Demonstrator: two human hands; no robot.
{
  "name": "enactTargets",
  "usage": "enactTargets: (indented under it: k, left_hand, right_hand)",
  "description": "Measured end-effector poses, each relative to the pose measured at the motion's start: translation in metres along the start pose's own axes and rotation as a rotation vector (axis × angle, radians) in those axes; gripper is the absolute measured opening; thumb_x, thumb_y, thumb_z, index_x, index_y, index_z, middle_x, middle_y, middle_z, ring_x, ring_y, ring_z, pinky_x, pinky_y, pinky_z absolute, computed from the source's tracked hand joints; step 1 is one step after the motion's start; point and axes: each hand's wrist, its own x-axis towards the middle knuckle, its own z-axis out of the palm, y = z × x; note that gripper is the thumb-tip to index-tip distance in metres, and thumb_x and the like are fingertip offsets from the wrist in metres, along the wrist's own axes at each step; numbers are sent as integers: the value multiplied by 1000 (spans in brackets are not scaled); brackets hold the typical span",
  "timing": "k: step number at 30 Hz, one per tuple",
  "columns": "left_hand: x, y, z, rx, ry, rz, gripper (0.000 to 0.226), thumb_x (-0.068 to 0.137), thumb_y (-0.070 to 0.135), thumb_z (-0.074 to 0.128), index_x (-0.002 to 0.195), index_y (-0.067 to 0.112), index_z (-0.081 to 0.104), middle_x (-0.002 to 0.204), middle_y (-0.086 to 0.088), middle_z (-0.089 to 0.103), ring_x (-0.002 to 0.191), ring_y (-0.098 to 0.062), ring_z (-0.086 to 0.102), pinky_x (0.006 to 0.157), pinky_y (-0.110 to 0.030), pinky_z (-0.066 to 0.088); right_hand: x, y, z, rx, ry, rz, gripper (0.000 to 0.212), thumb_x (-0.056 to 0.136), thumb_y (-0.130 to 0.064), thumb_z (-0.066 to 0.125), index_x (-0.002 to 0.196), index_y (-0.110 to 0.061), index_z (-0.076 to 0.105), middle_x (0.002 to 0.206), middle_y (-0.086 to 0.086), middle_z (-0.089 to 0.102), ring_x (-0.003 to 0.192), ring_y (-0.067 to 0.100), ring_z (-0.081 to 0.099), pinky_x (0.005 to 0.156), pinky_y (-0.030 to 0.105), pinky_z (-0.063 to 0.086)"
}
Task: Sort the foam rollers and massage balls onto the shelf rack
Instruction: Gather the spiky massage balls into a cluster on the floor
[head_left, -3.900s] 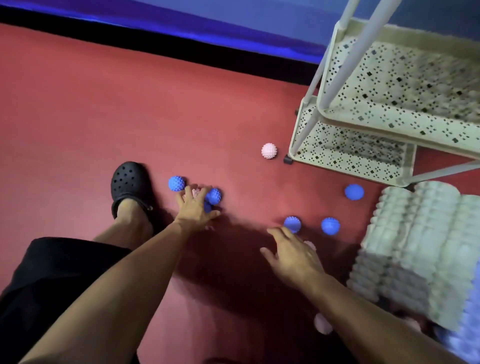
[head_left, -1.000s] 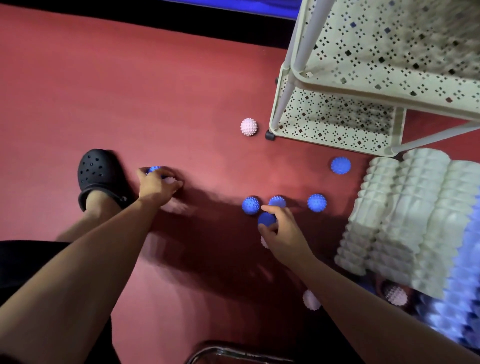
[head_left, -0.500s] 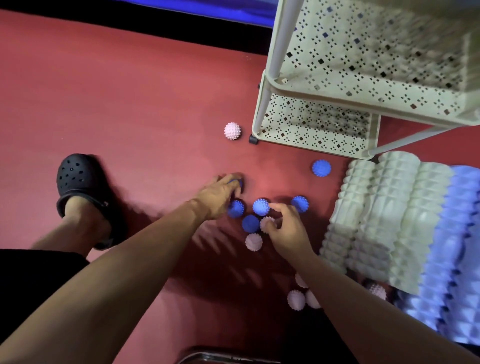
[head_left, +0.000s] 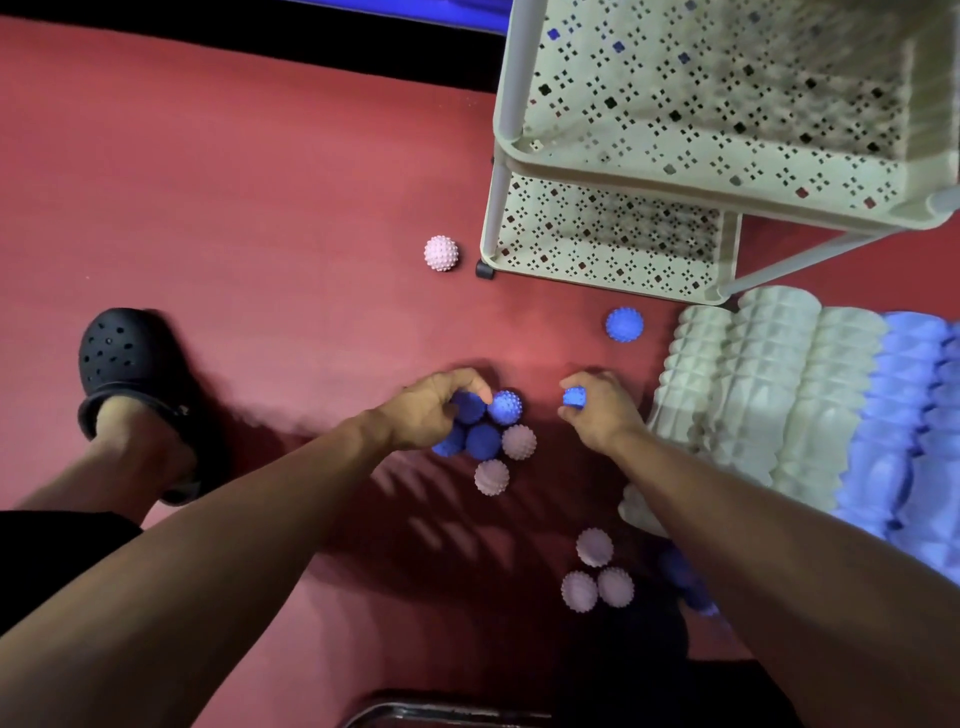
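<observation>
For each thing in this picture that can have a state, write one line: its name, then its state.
left hand: fingers curled on a blue ball in the cluster
right hand: grips a blue ball
ball cluster: blue and pink, touching, on the floor
lone pink ball: loose, beside the rack's foot
lone blue ball: loose on the floor
shelf rack: no balls or rollers on the shelves seen
foam rollers: lying side by side on the floor

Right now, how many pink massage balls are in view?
6: one beside the rack's caster, two by the blue cluster, three nearer the body. More may be hidden.
</observation>
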Motion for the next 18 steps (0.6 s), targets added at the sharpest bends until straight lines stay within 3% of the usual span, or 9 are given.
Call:
enactTargets:
  k: [4,7,8,11,14,16,18]
  left_hand:
    - [3,11,5,-171,162,-2,47,80,-5,41,100,31,65,115,3,67,110,-9,63,104,-28,46]
    - [7,14,0,-270,305,-49,37,91,-17,44,106,12,61,99,6,63,72,12,60,73,-9,47]
    - [7,14,-1,-272,342,-56,34,92,-18,45,107,9,60,97,7,62,70,12,60,72,-10,46]
    - [8,9,-11,-205,418,-59,33,91,-14,51,107,14,61,106,4,62,87,2,59,91,-24,47]
    - [21,5,-25,-82,515,-58,35,90,-8,54,109,21,58,117,2,53,99,-3,58,103,-31,47]
    - [30,12,-37,33,573,-62,34,91,-1,55,119,19,58,123,-2,48,112,-18,56,108,-34,43]
    - [43,20,-47,136,620,-90,42,92,8,57,134,14,52,131,-12,45,120,-32,51,109,-39,39]
  right_hand:
    - [-7,-1,6,153,81,-2,35,84,-22,75,119,-22,69,117,6,68,105,23,66,95,25,46]
    - [-15,-7,15,222,-37,-74,47,83,-21,77,127,-16,64,117,2,71,108,17,66,94,19,43]
    - [-16,-7,17,222,-72,-89,48,83,-21,78,128,-15,63,120,2,70,111,16,65,98,22,44]
    - [-11,-10,16,210,-36,-99,46,84,-24,77,127,-16,64,124,2,68,114,19,64,104,33,47]
    - [9,-13,-3,200,222,-124,34,83,-30,78,115,-23,69,120,-1,61,108,19,64,101,36,50]
    - [14,-16,-23,136,425,-122,30,84,-32,77,112,-25,69,125,2,51,117,21,54,105,32,44]
    - [18,-18,-41,69,509,-71,36,86,-33,75,120,-27,65,134,6,42,126,27,42,105,36,41]
